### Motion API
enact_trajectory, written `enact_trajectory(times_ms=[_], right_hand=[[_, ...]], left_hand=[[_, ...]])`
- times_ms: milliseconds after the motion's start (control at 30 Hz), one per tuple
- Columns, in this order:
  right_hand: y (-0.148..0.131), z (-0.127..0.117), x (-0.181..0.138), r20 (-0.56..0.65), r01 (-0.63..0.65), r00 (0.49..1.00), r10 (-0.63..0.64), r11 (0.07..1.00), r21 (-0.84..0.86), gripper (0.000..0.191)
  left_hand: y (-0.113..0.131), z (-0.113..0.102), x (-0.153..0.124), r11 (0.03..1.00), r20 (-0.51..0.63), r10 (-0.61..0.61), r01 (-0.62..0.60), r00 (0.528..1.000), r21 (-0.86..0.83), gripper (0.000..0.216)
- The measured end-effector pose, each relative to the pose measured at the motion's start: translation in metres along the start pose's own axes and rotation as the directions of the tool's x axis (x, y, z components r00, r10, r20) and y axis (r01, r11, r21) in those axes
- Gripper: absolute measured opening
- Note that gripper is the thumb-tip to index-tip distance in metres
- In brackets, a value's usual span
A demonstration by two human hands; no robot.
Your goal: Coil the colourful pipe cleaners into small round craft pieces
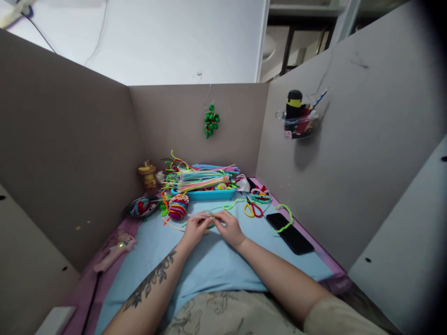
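Note:
My left hand (195, 229) and my right hand (227, 227) meet over the light blue mat (209, 260), fingers pinched together on a thin pipe cleaner (209, 216) that runs between them. A striped multicoloured ball of pipe cleaners (178, 206) lies just beyond my left hand. Behind the hands, a blue tray (206, 193) holds a heap of pastel pipe cleaners (202, 177).
Red-and-yellow scissors (253, 209), a black phone (289, 232) with a green pipe cleaner (284, 218) over it, a pink glue gun (115, 249), a dark bowl (141, 207) and a small figurine (148, 174) lie around. Grey partition walls enclose the desk; a green bead ornament (211, 121) and a clear holder (298, 118) hang on them.

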State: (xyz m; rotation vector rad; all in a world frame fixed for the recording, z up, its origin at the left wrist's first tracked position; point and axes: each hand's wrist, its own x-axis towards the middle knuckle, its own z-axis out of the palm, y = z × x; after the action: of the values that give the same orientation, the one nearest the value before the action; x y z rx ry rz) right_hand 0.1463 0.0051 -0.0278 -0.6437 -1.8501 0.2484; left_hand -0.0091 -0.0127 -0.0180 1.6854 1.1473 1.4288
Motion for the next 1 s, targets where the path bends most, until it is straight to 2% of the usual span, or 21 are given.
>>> enact_trajectory(times_ms=[133, 267, 533, 733, 1000], right_hand=[[0.001, 0.001, 0.000, -0.009, 0.000, 1.000, 0.000, 1.000, 0.010, 0.017], [0.000, 0.001, 0.000, -0.001, -0.038, 0.999, 0.038, 0.998, 0.048, 0.018], [-0.006, 0.000, 0.003, 0.010, -0.077, 0.997, 0.076, 0.993, 0.088, 0.014], [-0.007, 0.000, 0.003, -0.007, -0.087, 0.996, 0.088, 0.991, 0.099, 0.010], [-0.010, 0.000, 0.004, 0.032, -0.107, 0.994, 0.105, 0.989, 0.099, 0.010]], left_hand=[[0.002, 0.000, -0.001, 0.996, -0.022, 0.034, -0.032, 0.999, 0.079, 0.022], [0.003, 0.000, -0.002, 0.991, 0.006, 0.073, -0.074, 0.997, 0.111, 0.022], [0.003, -0.001, -0.003, 0.995, 0.031, 0.021, -0.024, 0.999, 0.101, 0.023], [-0.001, -0.006, 0.001, 0.982, 0.016, 0.117, -0.118, 0.993, 0.150, 0.013], [0.003, -0.004, 0.002, 0.998, 0.057, -0.039, 0.036, 0.998, 0.044, 0.014]])
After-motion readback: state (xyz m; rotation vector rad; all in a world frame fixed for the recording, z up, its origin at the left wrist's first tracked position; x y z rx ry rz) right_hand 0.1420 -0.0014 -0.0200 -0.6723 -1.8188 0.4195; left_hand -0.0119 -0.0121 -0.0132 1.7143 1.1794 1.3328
